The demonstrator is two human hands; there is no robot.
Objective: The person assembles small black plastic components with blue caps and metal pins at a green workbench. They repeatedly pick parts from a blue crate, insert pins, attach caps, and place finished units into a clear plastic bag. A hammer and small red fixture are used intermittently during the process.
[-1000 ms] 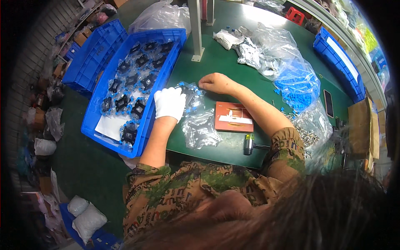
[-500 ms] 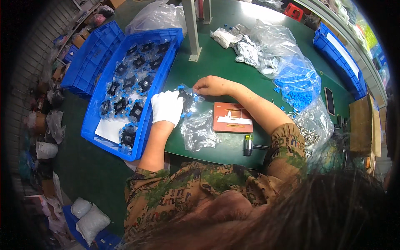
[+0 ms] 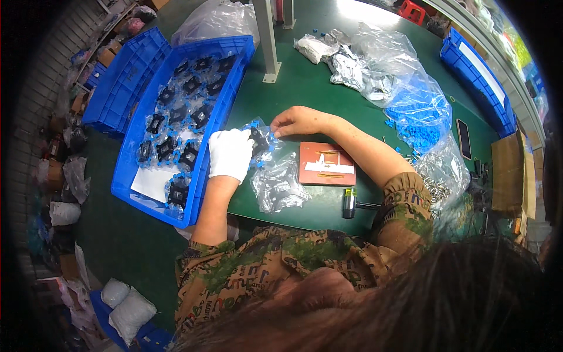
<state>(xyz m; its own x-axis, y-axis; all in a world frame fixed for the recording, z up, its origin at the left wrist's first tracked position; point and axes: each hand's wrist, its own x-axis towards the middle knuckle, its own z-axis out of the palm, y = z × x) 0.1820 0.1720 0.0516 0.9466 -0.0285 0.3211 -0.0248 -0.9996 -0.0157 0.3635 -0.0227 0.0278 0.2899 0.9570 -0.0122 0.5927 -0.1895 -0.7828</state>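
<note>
We see the black part (image 3: 260,144), blue pieces at its corners, lying on the table between the two hands, probably set there so that both can work on it at once. The gloved left hand (image 3: 230,154) lies along its left side, fingers curled in against it, perhaps to steady it; we cannot tell whether they grip or only press. The bare right hand (image 3: 296,122) comes in from the other side, thumb and fingertips drawn close together at the part's right edge, and we cannot make out whether anything is pinched there. Just nearer the body, we find a clear bag (image 3: 280,186) with dark contents, a red-brown block (image 3: 327,164) and a mallet (image 3: 350,204), all seemingly kept within easy reach. At the left, a blue bin (image 3: 146,206) holds similar bagged parts (image 3: 189,155), laid in rows, we think, to keep them apart. The table (image 3: 319,91) is green and glossy; on its right side we see a bag of blue pieces (image 3: 417,128), loose metal hardware (image 3: 435,190) and a phone (image 3: 464,139). Beyond, cluttered shelving lines the room's left side, and a red stool (image 3: 412,12) stands at the far end.
</note>
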